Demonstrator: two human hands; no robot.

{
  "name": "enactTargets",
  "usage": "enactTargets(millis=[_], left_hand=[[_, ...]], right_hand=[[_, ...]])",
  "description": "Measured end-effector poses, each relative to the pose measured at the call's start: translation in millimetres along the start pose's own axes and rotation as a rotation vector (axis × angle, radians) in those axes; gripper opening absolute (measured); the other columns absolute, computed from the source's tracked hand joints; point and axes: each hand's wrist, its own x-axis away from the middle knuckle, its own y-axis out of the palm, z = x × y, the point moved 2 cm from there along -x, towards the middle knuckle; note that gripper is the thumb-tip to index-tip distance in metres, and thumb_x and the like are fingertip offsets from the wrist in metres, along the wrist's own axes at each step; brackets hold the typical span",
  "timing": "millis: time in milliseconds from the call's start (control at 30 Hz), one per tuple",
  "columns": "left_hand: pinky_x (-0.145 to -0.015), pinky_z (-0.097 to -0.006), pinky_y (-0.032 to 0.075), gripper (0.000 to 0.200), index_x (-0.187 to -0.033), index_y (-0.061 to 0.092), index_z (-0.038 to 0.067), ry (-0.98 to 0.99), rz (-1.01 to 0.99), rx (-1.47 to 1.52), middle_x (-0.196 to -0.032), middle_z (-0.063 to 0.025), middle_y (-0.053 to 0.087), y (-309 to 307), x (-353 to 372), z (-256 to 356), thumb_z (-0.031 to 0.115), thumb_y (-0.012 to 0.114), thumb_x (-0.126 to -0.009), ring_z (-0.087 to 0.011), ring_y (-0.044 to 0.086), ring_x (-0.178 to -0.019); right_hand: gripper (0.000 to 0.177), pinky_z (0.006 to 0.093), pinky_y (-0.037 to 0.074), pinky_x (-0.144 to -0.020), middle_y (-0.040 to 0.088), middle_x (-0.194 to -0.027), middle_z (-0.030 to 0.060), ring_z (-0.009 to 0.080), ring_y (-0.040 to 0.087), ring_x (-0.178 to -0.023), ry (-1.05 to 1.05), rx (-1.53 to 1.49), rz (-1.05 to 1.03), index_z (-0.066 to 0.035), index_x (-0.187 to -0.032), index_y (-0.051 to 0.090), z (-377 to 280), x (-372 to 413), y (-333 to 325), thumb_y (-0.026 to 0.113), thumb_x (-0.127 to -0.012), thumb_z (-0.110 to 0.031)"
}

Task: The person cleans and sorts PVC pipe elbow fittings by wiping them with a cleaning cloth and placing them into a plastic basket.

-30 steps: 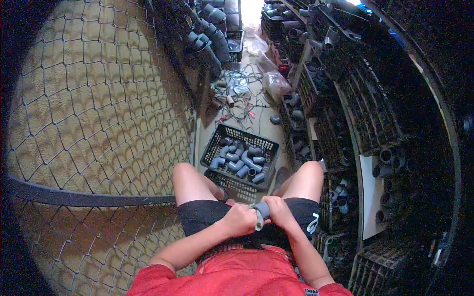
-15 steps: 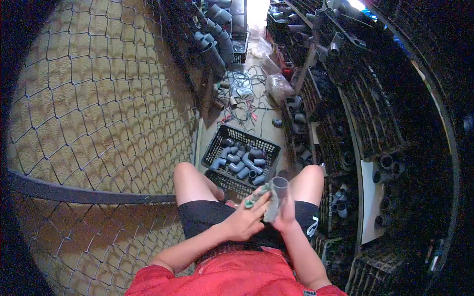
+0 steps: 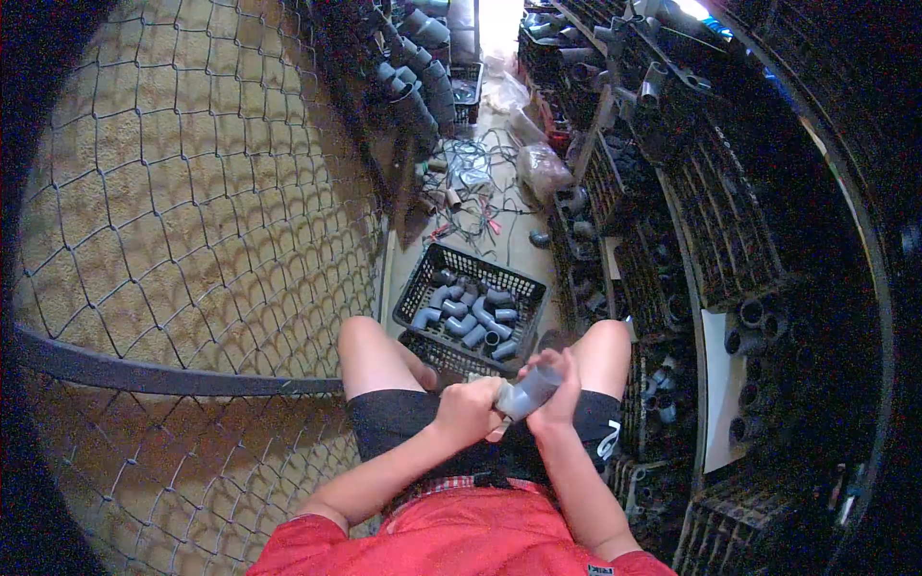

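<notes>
Above my lap I hold a grey plastic pipe fitting (image 3: 533,390), tilted and slightly smeared by motion. My right hand (image 3: 559,401) is wrapped around it from the right side. At its lower left end, my left hand (image 3: 468,413) is closed with a pale cloth (image 3: 497,430) bunched in it, pressed against the fitting. Most of the cloth is hidden by the fingers. Just beyond my knees, a black plastic crate (image 3: 534,286) on the floor holds several grey pipe elbows (image 3: 459,324).
A chain-link fence (image 3: 211,221) runs along my left. Shelves of crates with pipe fittings (image 3: 759,422) line the right. Tangled cords (image 3: 471,182) and plastic bags (image 3: 544,171) lie on the aisle floor ahead. Large grey pipes (image 3: 423,96) are stacked at the back left.
The fitting has gone from nearly upright to tilted, and sits slightly lower. My left hand has closed into a fist around the cloth, which was spread along the fitting's side before.
</notes>
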Motion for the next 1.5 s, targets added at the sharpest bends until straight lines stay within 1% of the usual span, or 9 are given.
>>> enactTargets(millis=[133, 333, 533, 733, 867, 1000, 1200, 1300, 1500], left_hand=[[-0.048, -0.0305, 0.046, 0.006, -0.084, 0.064, 0.006, -0.882, -0.491, 1.449, -0.072, 0.0021, 0.061, 22.7, 3.0, -2.8, 0.006, 0.067, -0.079, -0.0126, 0.058, -0.055], [-0.066, -0.0388, 0.053, 0.02, -0.083, 0.067, 0.006, -0.1, -0.135, 0.182, -0.081, -0.0133, 0.068, -20.6, -19.1, -14.8, 0.014, 0.077, -0.068, -0.0317, 0.068, -0.077], [-0.06, -0.042, 0.053, 0.021, -0.088, 0.064, 0.006, 0.02, -0.133, -0.052, -0.077, -0.0115, 0.066, -28.0, -19.9, -12.3, 0.019, 0.072, -0.073, -0.0302, 0.067, -0.069], [-0.046, -0.0234, 0.045, 0.026, -0.117, 0.061, 0.014, -0.938, -0.599, 2.011, -0.084, 0.0024, 0.066, 34.5, 38.4, -5.7, 0.026, 0.054, -0.096, -0.0056, 0.056, -0.054], [-0.049, -0.0256, 0.047, 0.021, -0.11, 0.063, 0.014, -0.983, -0.696, 1.78, -0.081, -0.0008, 0.067, 24.6, 27.8, 7.5, 0.027, 0.057, -0.094, -0.0062, 0.059, -0.058], [-0.069, -0.0421, 0.054, 0.025, -0.087, 0.067, 0.01, -0.131, -0.394, 0.121, -0.085, -0.0133, 0.069, -18.5, -6.8, -1.2, 0.029, 0.075, -0.074, -0.0362, 0.066, -0.08], [-0.052, -0.0358, 0.05, 0.021, -0.093, 0.067, 0.009, -0.266, -0.26, 0.69, -0.071, -0.0035, 0.067, 22.7, 1.8, 5.3, 0.023, 0.071, -0.078, -0.0195, 0.064, -0.061], [-0.037, -0.0263, 0.038, 0.025, -0.09, 0.068, 0.009, -0.858, -0.605, 1.377, -0.07, -0.0013, 0.065, 48.6, 9.7, 4.7, 0.032, 0.06, -0.091, -0.0092, 0.055, -0.047], [-0.039, -0.0315, 0.04, 0.032, -0.091, 0.066, 0.003, -1.047, -0.235, 0.727, -0.064, -0.0066, 0.062, 101.9, -7.5, -124.9, 0.033, 0.057, -0.089, -0.0166, 0.054, -0.043]], right_hand=[[0.043, 0.0401, 0.045, -0.076, 0.059, -0.07, 0.0104, 0.0278, 0.058, -0.07, -0.257, -0.117, -0.626, -0.007, -0.083, 0.054, -6.6, 21.6, 26.5, 0.04, -0.098, -0.044], [0.046, 0.0427, 0.045, -0.096, 0.055, -0.133, 0.0114, 0.0271, 0.053, -0.12, 0.069, 0.381, -0.625, -0.004, -0.13, 0.053, -44.0, 6.1, 13.3, 0.044, -0.1, -0.038], [0.042, 0.0347, 0.05, -0.06, 0.07, -0.08, 0.0132, 0.0262, 0.066, -0.068, -0.201, 1.584, -0.234, 0.003, -0.09, 0.067, -33.9, 13.9, 18.2, 0.051, -0.097, -0.035], [0.037, 0.037, 0.05, -0.058, 0.063, -0.065, 0.0165, 0.0311, 0.063, -0.058, -1.122, 1.25, -0.531, 0.002, -0.077, 0.066, -28.2, 23.6, 16.1, 0.053, -0.09, -0.031], [0.032, 0.0379, 0.052, -0.065, 0.067, -0.079, 0.0156, 0.0297, 0.066, -0.072, -1.003, 1.235, -0.842, 0.001, -0.083, 0.067, -40.4, 18.6, 8.7, 0.053, -0.088, -0.028], [0.036, 0.037, 0.051, -0.072, 0.067, -0.083, 0.016, 0.0272, 0.066, -0.079, -0.609, 1.318, -0.436, 0.0, -0.094, 0.066, -44.6, 11.3, 10.1, 0.037, -0.095, -0.021], [0.042, 0.0399, 0.051, -0.068, 0.065, -0.076, 0.0199, 0.0339, 0.065, -0.067, -0.865, 1.255, -0.423, 0.004, -0.085, 0.065, -38.6, 16.2, 1.1, 0.038, -0.096, -0.027], [0.037, 0.0351, 0.051, -0.073, 0.067, -0.087, 0.0157, 0.0287, 0.066, -0.08, -0.962, 1.379, -0.589, 0.002, -0.099, 0.064, -53.3, 28.2, 16.7, 0.04, -0.099, -0.026], [0.029, 0.0451, 0.034, -0.107, 0.056, -0.126, 0.0192, 0.0331, 0.05, -0.123, -1.518, 1.481, 0.523, 0.0, -0.116, 0.058, -177.3, 80.5, -50.6, 0.047, -0.097, -0.019]])
